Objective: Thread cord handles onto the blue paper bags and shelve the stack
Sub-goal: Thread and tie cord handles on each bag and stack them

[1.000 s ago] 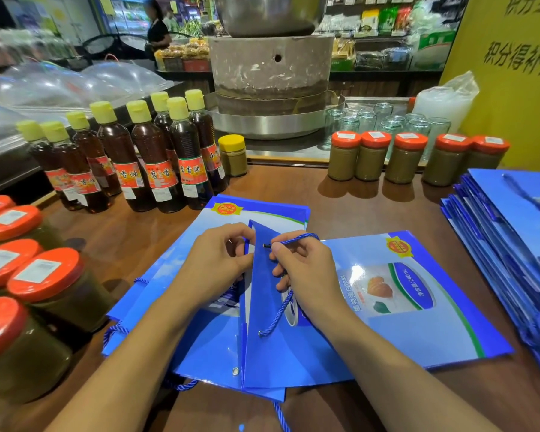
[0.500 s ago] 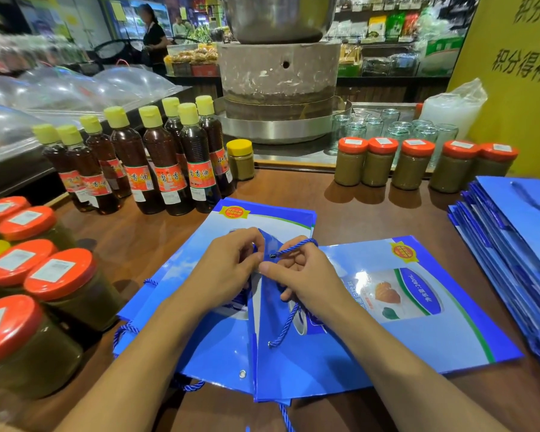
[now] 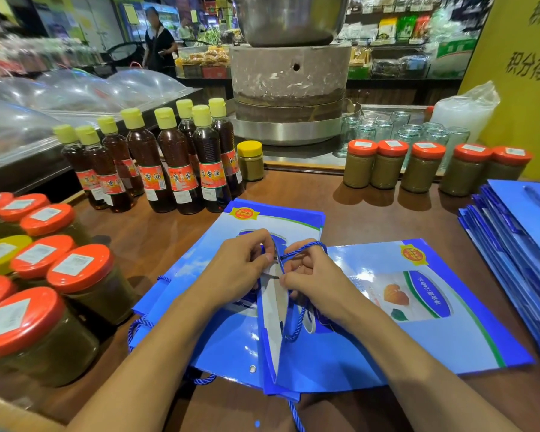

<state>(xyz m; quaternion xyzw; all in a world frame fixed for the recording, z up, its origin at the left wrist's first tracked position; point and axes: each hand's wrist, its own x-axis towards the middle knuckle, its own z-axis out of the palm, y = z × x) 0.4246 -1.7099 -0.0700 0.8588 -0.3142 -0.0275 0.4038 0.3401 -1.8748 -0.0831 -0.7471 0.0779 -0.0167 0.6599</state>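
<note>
A flat blue paper bag (image 3: 418,332) lies on the wooden counter, its mouth edge folded up in the middle. My left hand (image 3: 237,269) pinches that raised edge near its far corner. My right hand (image 3: 312,279) is closed on a blue twisted cord (image 3: 296,322), whose loop arches over my knuckles and whose tail hangs down by the fold. The cord's tip meets the bag edge between my fingertips. Another blue bag (image 3: 275,219) with cords fitted lies underneath, to the left. A stack of flat blue bags (image 3: 518,244) sits at the right.
Red-lidded jars (image 3: 72,275) crowd the left edge. Dark oil bottles (image 3: 175,163) with yellow caps stand behind the bags. A row of red-lidded jars (image 3: 421,166) lines the back right. A stone mill (image 3: 290,88) and glass jars stand beyond. A person stands far back.
The raised bag edge has folded lower and my hands have drawn closer together at it. The camera has tipped up slightly. The cord stays in my right hand.
</note>
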